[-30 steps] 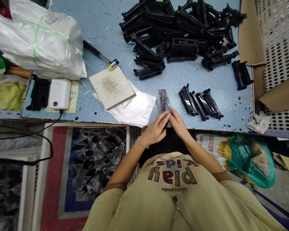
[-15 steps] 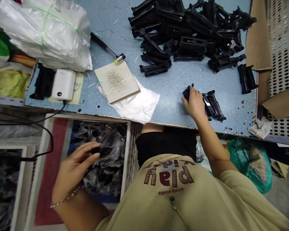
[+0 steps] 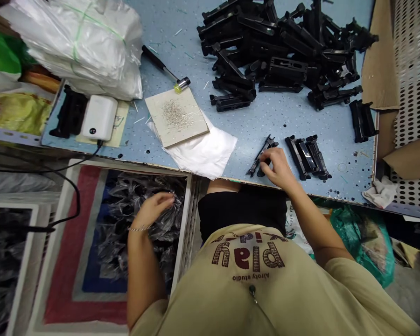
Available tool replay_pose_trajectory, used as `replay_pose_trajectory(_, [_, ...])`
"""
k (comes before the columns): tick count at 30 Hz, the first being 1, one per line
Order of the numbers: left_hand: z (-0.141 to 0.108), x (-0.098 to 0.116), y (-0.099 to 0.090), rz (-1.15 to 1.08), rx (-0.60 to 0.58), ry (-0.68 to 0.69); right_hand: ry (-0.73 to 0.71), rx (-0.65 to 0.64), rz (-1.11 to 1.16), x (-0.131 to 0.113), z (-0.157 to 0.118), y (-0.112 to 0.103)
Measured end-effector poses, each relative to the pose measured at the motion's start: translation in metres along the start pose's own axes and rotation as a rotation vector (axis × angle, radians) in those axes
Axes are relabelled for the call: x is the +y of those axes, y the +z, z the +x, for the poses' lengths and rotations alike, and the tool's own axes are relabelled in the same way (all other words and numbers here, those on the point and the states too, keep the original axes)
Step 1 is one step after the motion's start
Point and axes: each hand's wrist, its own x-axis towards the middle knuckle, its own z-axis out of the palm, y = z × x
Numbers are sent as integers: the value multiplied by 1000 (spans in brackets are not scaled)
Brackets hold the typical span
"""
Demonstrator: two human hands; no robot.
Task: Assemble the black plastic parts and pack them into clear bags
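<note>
Near the table's front edge, my right hand (image 3: 277, 169) has its fingers bent against a black plastic part (image 3: 262, 156) that lies slantwise on the blue table. Whether the fingers grip it is hard to see. Just right of this hand, more black parts (image 3: 308, 157) lie side by side. My left hand (image 3: 154, 207) hovers over a crate (image 3: 188, 210) of plastic-wrapped black pieces (image 3: 126, 233), its fingers loosely bent and slightly blurred; nothing shows in them. A large heap of black parts (image 3: 283, 51) covers the back of the table.
A hammer (image 3: 166, 70) lies behind a square board (image 3: 178, 116) on white cloth (image 3: 210, 154). At the left are a white device (image 3: 100, 117) with a cable and bundled plastic bags (image 3: 101, 51). Cardboard (image 3: 380, 74) and a perforated metal panel (image 3: 415, 84) stand at the right.
My right hand has moved left and forward to the edge with the black part, away from the side-by-side parts. My left hand has swung right over the crate; the dark item at its fingertips no longer shows.
</note>
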Motion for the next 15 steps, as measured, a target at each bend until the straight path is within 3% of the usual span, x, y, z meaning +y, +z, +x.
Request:
replay_pose_trajectory(3, [47, 7, 32, 53, -36, 177, 17, -15, -154, -7, 0, 13])
replay_pose_trajectory(6, [100, 19, 81, 281, 51, 448, -76, -110, -205, -7, -5, 18])
replay_pose_trajectory(8, [124, 21, 102, 380, 55, 512, -16, -44, -237, 0, -16, 14])
replay_pose_trajectory(10, [136, 19, 107, 377, 17, 516, 143, 34, -265, 10, -30, 5])
replay_pose_trajectory(12, [139, 15, 100, 301, -29, 482, 308, 47, -250, 19, -43, -4])
replay_pose_trajectory(15, [137, 14, 86, 170, -57, 395, 481, 34, -32, 21, -48, -15])
